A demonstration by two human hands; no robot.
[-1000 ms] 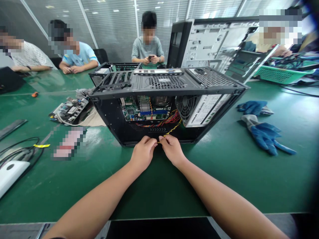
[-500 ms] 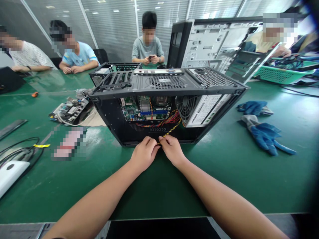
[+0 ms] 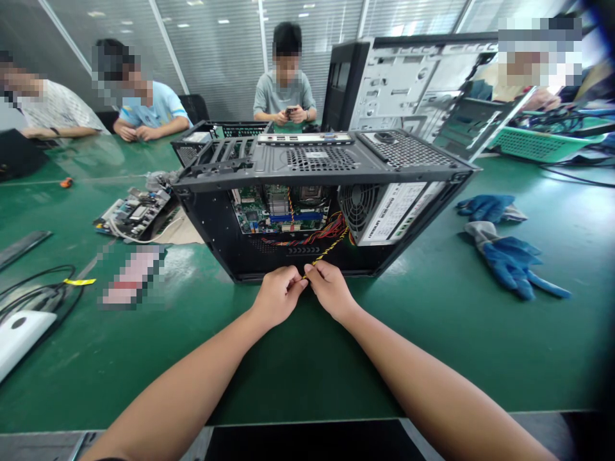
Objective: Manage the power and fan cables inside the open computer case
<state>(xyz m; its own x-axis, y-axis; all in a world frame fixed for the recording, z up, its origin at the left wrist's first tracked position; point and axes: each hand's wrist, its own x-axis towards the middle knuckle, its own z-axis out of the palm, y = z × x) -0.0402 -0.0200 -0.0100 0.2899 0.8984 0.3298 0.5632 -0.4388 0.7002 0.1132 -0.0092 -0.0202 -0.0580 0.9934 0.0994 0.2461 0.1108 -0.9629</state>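
Observation:
A black computer case lies open-sided in front of me, its rear panel facing up. Inside it a motherboard, a power supply and red and orange wires show. A yellow-and-black twisted cable runs from beside the power supply down to my fingers at the case's lower edge. My left hand pinches its lower end. Right beside it, my right hand is closed on the same cable. The fingers hide the tip of the cable.
Blue gloves lie at right. A loose circuit board, a blurred pink item and black cables are at left. Behind stand another case and a green basket. Several people sit around the table.
Both hands stay at the case's lower edge with the cable. The fingers have shifted very slightly; the case has not moved.

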